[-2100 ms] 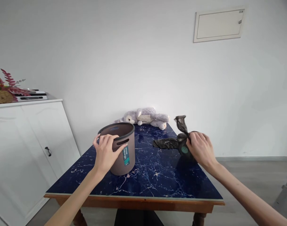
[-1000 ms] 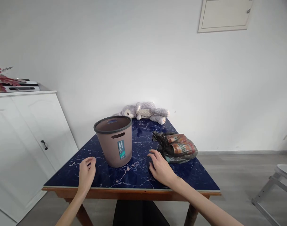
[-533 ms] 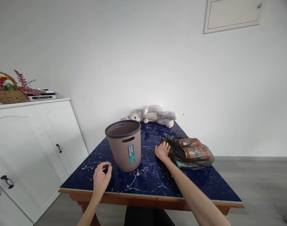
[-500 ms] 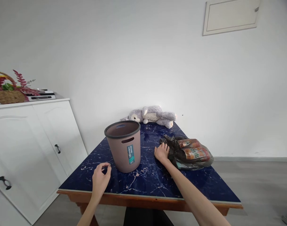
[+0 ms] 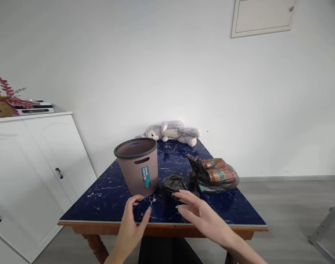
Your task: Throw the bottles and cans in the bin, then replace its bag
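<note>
A mauve waste bin [image 5: 137,167] with a dark rim stands upright on the blue marbled table [image 5: 112,190]. Right of it lies a tied black bag [image 5: 215,175] filled with packets. A small crumpled black bag [image 5: 173,184] is just above the tips of my right hand [image 5: 203,214]; whether the thumb and fingertips grip it I cannot make out. My left hand [image 5: 133,223] hovers over the table's front edge, fingers spread and empty, close to the right hand.
A grey plush toy [image 5: 171,132] lies at the table's far end against the wall. A white cabinet [image 5: 32,161] stands to the left with a flower basket [image 5: 2,106] on top. Grey floor lies to the right.
My right hand left the tied bag and came back toward the front edge; a small crumpled black bag now shows at its fingertips. The left hand moved right toward it.
</note>
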